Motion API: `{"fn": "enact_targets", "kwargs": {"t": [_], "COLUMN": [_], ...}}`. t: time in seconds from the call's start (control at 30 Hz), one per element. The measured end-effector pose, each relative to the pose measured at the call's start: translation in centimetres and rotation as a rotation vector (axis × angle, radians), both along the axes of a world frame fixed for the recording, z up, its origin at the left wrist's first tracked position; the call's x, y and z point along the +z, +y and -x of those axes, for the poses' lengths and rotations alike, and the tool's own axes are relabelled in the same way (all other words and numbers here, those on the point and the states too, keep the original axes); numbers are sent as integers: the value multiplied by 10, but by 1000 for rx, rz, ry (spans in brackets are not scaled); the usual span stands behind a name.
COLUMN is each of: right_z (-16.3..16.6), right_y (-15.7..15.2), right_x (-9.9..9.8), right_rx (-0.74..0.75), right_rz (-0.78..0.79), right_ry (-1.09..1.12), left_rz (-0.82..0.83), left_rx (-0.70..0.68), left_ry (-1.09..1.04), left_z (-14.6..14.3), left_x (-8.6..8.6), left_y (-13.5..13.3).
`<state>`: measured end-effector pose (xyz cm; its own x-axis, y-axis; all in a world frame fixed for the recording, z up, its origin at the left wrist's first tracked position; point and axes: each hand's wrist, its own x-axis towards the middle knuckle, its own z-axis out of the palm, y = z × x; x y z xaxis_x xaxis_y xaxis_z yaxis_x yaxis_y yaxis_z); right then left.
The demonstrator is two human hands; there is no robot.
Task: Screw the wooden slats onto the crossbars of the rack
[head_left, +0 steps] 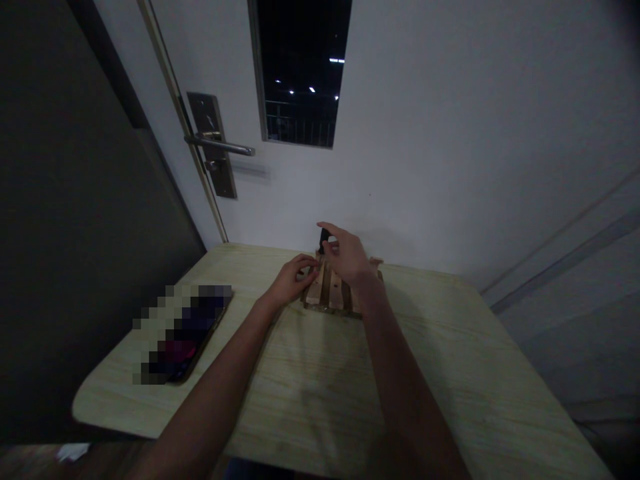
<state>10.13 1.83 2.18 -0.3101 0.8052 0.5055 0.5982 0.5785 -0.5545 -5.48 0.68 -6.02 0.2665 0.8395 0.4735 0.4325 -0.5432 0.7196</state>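
At the table's (475, 347) twelve o'clock, the right hand (349, 255) is pinching the knob (323, 239) at the board's (338, 308) eleven, while the left hand (291, 280), thumb parted from curled fingers, should be steadying the board at ten.

The right hand (350, 255) holds a black piece (323, 239) — left hand (288, 281) at a slatted wooden block (337, 296).
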Motion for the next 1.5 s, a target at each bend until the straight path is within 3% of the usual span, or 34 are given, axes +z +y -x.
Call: {"fn": "enact_targets", "kwargs": {"t": [0.33, 0.87, 1.1, 1.5], "right_z": [0, -5, -3, -6], "right_y": [-7, 1, 3, -6], "right_x": [9, -3, 0, 9], "right_rx": [21, -10, -67, -19], "right_rz": [12, -65, -9, 6], "right_ry": [-63, -12, -52, -26], "left_rz": [7, -45, -44, -24], "left_rx": [-20, 17, 22, 15], "left_ry": [10, 8, 6, 10], "left_z": [1, 1, 1, 1], "left_x": [-1, -8, -8, -6], "left_y": [0, 1, 0, 1]}}
